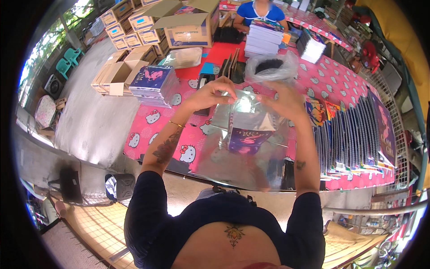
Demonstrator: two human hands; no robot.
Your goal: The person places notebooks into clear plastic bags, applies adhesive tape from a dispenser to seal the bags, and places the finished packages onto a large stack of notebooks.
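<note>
My left hand [209, 95] and my right hand [283, 99] both pinch the top edge of a clear plastic bag [244, 148], held up over the table. Inside the bag sits a stack of purple-covered notebooks [247, 132]. The bag hangs down toward the table's near edge and partly hides the pink cloth behind it.
The table has a pink patterned cloth [154, 123]. A stack of purple notebooks [152, 85] lies at left, a long row of upright notebooks [354, 134] at right, a bundle of clear bags [271, 67] beyond my hands. Cardboard boxes [186, 24] stand far left. Another person [260, 11] sits opposite.
</note>
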